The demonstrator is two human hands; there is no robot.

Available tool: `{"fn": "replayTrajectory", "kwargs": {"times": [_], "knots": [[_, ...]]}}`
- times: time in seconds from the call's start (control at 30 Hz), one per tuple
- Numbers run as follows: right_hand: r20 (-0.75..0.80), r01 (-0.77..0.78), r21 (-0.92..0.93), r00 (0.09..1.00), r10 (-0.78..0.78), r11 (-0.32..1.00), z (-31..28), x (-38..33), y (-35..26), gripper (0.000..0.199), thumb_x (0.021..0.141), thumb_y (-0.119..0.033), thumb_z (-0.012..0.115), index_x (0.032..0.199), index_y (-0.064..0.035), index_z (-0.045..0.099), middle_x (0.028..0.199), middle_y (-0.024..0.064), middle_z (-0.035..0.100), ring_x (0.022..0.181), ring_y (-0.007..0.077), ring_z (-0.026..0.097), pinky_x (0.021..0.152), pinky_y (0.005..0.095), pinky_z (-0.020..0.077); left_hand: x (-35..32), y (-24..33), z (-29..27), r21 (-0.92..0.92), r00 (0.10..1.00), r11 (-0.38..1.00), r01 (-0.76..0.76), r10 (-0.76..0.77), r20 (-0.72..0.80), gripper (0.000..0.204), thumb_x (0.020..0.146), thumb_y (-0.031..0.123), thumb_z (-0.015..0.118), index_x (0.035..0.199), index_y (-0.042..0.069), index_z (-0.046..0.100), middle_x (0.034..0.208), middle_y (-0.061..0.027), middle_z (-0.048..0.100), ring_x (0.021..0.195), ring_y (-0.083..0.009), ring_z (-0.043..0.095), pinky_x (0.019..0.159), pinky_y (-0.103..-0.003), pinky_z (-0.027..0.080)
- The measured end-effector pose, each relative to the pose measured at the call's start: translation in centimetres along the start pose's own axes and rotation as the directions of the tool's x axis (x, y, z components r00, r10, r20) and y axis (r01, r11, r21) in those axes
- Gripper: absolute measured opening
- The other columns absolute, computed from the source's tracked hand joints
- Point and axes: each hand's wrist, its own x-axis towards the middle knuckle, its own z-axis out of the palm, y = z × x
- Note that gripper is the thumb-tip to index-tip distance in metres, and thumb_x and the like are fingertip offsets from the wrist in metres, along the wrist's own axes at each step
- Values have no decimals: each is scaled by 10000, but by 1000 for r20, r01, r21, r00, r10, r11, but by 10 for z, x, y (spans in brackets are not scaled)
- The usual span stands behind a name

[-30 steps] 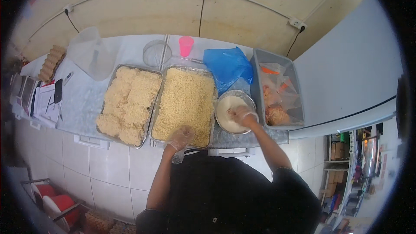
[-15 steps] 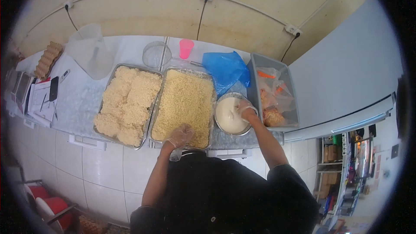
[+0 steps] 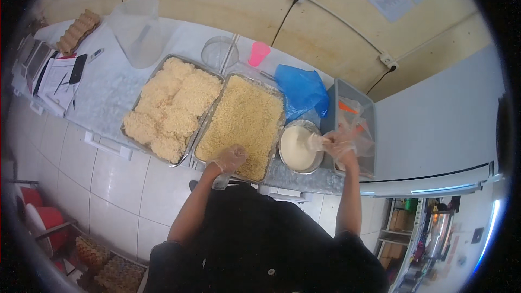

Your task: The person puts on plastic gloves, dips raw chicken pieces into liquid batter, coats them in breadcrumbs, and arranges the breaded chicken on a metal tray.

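The person's left hand (image 3: 232, 158), in a clear glove, lies at about 7 o'clock on the crumb tray (image 3: 276, 135), over the near end of its pale yellow crumbs (image 3: 244, 114). Its fingers look loosely curled; whether they grip any crumbs I cannot tell. The right hand (image 3: 341, 147), also gloved, is at 3 o'clock of the bowl (image 3: 310, 126), across its edge and partly in front of the grey bin. Its fingers are drawn together, with something whitish and wet-looking at the tips; I cannot tell whether that is a gripped piece or batter on the glove.

The metal bowl sits at 4 o'clock from the crumb tray, just beside it, holding creamy batter (image 3: 297, 148). At 9 o'clock, close alongside, the second tray (image 3: 187, 152) carries a heap of crumb-coated pieces (image 3: 171, 103). The grey bin (image 3: 368, 112) stands at 2 o'clock from the bowl, with clear bags and orange items inside.

Farther back on the bench (image 3: 108, 92), a crumpled blue bag (image 3: 301, 89) lies at 2 o'clock from the crumb tray, a pink cup (image 3: 259, 53) just past 12 and a round clear container (image 3: 220, 52) toward 11. At 10 o'clock, well apart, are a black phone (image 3: 78, 69), a clear jug (image 3: 138, 32) and an egg carton (image 3: 78, 32).
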Motion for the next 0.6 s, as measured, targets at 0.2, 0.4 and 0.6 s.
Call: {"fn": "replayTrajectory", "kwargs": {"times": [0.2, 0.4, 0.6], "knots": [[289, -308, 96, 919, 269, 947, 34, 2, -15, 288, 807, -321, 718, 859, -38, 736, 754, 166, 692, 701, 256, 655, 656, 389, 491, 10, -28, -6, -35, 996, 997, -67, 65, -57, 505, 936, 385, 638, 1242, -8, 551, 1167, -177, 638, 1099, -221, 601, 957, -334, 470], [372, -335, 161, 892, 258, 928, 0, 24, -42, 289, 782, -306, 731, 857, -27, 736, 759, 152, 700, 715, 240, 656, 666, 385, 493, 75, -22, -55, 612, 853, 776, -154, 417, -314, 468, 932, 315, 576, 1290, 16, 527, 1243, -214, 606, 1143, -336, 590, 985, -410, 460], [263, -183, 51, 951, 163, 982, -21, 11, -45, 358, 774, -377, 734, 845, -26, 741, 764, 176, 694, 709, 280, 654, 677, 413, 492, 146, 49, -81, 707, 898, 688, 166, 191, -397, 482, 889, 390, 570, 1226, 48, 592, 1182, -206, 633, 1166, -332, 576, 952, -440, 470]]}}
